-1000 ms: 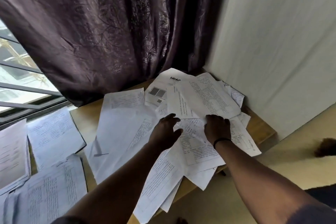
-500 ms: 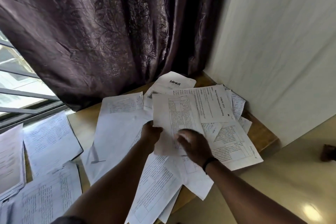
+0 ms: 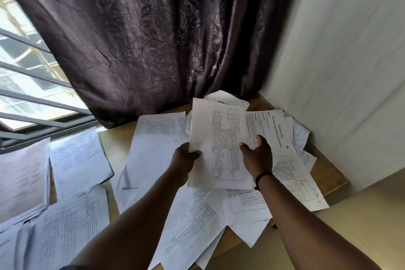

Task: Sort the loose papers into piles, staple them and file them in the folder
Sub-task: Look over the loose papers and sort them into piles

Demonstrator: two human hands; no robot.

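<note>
Here both hands, left (image 3: 183, 160) and right (image 3: 257, 158), grip one sheet (image 3: 217, 145); print illegible.

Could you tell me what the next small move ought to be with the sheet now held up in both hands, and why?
Probably carry the held sheet leftward and lay it on one of the sorted piles by the window. The left hand and right hand both grip it above the loose heap, so it seems picked for sorting; which pile fits cannot be told.
</note>
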